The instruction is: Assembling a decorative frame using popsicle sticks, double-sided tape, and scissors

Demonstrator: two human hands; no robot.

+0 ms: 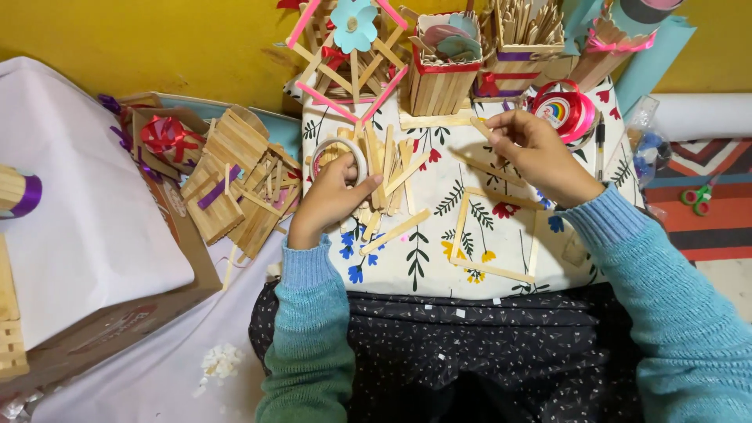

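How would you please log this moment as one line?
left hand: holds tape roll | right hand: pinches craft stick | stick square on floral cloth

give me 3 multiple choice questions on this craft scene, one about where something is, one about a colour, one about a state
1. Where is the roll of tape?
A. in the left hand
B. on the floor by the scissors
C. inside the stick box

2. What colour are the person's sleeves?
A. red
B. blue-green
C. white

3. In what state is the square stick frame on the flowered cloth?
A. lying flat, untouched
B. held up in the air
C. standing upright against the wall

Answers:
1. A: the left hand grips the tape ring over the loose wooden sticks.
2. B: both knitted sleeves are blue-green.
3. A: the frame lies flat on the cloth, below the right hand, which pinches a single stick instead.
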